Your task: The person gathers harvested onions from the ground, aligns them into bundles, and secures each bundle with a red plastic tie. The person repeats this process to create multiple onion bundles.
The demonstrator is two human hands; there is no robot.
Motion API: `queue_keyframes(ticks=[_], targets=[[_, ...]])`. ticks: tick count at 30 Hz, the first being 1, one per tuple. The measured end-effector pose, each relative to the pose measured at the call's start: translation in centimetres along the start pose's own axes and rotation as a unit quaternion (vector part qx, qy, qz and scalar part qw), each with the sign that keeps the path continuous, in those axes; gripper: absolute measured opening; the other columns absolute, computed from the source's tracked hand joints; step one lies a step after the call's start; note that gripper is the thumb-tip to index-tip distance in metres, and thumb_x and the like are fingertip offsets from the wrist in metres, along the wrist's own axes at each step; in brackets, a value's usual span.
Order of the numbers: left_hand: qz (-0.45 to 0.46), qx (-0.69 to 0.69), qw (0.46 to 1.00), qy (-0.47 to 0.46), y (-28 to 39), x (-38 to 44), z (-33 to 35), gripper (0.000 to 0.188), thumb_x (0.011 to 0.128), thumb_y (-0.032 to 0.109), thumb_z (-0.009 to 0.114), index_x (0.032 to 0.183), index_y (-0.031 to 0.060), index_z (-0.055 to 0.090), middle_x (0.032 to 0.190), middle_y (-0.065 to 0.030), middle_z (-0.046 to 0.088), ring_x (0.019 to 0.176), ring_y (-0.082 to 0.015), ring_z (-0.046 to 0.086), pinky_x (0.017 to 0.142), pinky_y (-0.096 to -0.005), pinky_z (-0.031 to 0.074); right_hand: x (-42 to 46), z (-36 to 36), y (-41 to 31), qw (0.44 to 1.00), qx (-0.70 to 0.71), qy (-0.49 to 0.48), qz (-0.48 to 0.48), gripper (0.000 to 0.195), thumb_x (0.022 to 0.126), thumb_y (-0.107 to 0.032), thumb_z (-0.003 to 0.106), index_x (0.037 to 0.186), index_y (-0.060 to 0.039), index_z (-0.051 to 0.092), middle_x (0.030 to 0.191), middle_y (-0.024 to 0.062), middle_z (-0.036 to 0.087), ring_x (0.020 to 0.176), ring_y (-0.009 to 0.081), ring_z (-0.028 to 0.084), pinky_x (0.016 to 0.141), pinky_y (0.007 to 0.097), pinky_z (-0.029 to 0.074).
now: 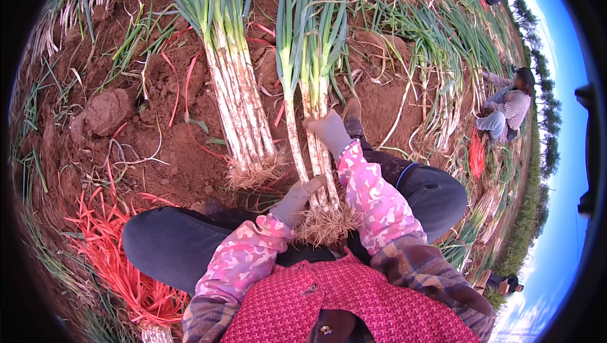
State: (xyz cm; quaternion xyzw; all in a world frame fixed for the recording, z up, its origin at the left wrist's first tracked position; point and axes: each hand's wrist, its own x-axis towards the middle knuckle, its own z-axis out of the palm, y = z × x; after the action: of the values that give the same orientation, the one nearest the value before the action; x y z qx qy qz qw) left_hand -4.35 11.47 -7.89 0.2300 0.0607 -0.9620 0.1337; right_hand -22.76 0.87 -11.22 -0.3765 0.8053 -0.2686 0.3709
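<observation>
My left hand (296,200), in a pale glove, grips a small bunch of long green onions (317,153) just above its shaggy roots. Higher up the white stems, my right hand (330,130), gloved too, is closed around the same bunch. One stalk leans slightly apart on the bunch's left side, its lower end at my left hand. The roots hang between my knees, and the green leaves point away from me. To the left, a thicker bundle of green onions (239,101) lies on the soil, roots towards me.
A heap of red plastic strips (128,267) lies by my left knee. Loose strips and leaves are scattered over reddish soil (161,153) with clods. More onions (436,77) lie in rows at the right. A person (507,103) crouches there beside more red strips (476,153); others are farther off.
</observation>
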Motion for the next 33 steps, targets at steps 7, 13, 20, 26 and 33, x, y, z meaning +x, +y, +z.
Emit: queue_keyframes(ticks=[7, 13, 20, 26, 33], targets=[[-0.025, 0.07, 0.996, 0.042, 0.7, 0.1, -1.0, 0.031, 0.1, 0.02, 0.066, 0.123, -0.0001, 0.07, 0.105, -0.0132, 0.077, 0.088, -0.0237, 0.077, 0.076, -0.0391, 0.065, 2.1, -1.6, 3.2, 0.929, 0.319, -0.147, 0.117, 0.038, 0.098, -0.017, 0.074, 0.13, 0.002, 0.068, 0.107, 0.0075, 0.076, 0.087, 0.0155, 0.071, 0.078, 0.0341, 0.057], [-0.036, -0.047, 0.998, 0.036, 0.2, 0.1, -0.5, 0.031, 0.101, 0.016, 0.061, 0.125, -0.0014, 0.069, 0.109, -0.0166, 0.077, 0.092, -0.0262, 0.078, 0.078, -0.0427, 0.067, 1.4, -2.1, 3.8, 0.969, 0.24, -0.057, 0.021, 0.037, 0.099, -0.017, 0.073, 0.128, 0.0036, 0.065, 0.112, 0.0107, 0.074, 0.097, 0.0184, 0.07, 0.088, 0.0358, 0.056], [-0.048, -0.029, 0.997, 0.058, 0.0, 0.9, -1.4, 0.03, 0.102, 0.023, 0.066, 0.121, 0.0004, 0.07, 0.107, -0.0129, 0.076, 0.087, -0.0232, 0.077, 0.075, -0.0385, 0.066, 1.0, -0.3, 5.8, 0.986, -0.075, 0.145, -0.032, 0.039, 0.095, -0.027, 0.072, 0.106, 0.0078, 0.058, 0.086, 0.0332, 0.069, 0.085, 0.0513, 0.069, 0.075, 0.0533, 0.054], [-0.026, 0.017, 0.998, 0.055, -0.1, 1.1, -1.8, 0.03, 0.104, 0.022, 0.061, 0.12, -0.0013, 0.07, 0.107, -0.015, 0.076, 0.088, -0.0259, 0.077, 0.077, -0.0406, 0.067, 1.0, 1.4, 5.6, 0.992, -0.077, 0.102, 0.013, 0.056, 0.102, -0.04, 0.068, 0.127, 0.0082, 0.055, 0.107, 0.0367, 0.07, 0.105, 0.0498, 0.069, 0.088, 0.0518, 0.055], [-0.05, -0.106, 0.993, 0.024, 0.5, 0.9, 0.8, 0.033, 0.108, 0.029, 0.058, 0.116, -0.0013, 0.069, 0.102, -0.0157, 0.075, 0.085, -0.0282, 0.076, 0.077, -0.0428, 0.065, -0.2, -3.6, 2.3, 0.97, 0.14, -0.194, -0.039, 0.081, 0.105, -0.043, 0.066, 0.161, 0.0049, 0.034, 0.155, 0.0168, 0.052, 0.142, 0.023, 0.048, 0.119, 0.0348, 0.037]])
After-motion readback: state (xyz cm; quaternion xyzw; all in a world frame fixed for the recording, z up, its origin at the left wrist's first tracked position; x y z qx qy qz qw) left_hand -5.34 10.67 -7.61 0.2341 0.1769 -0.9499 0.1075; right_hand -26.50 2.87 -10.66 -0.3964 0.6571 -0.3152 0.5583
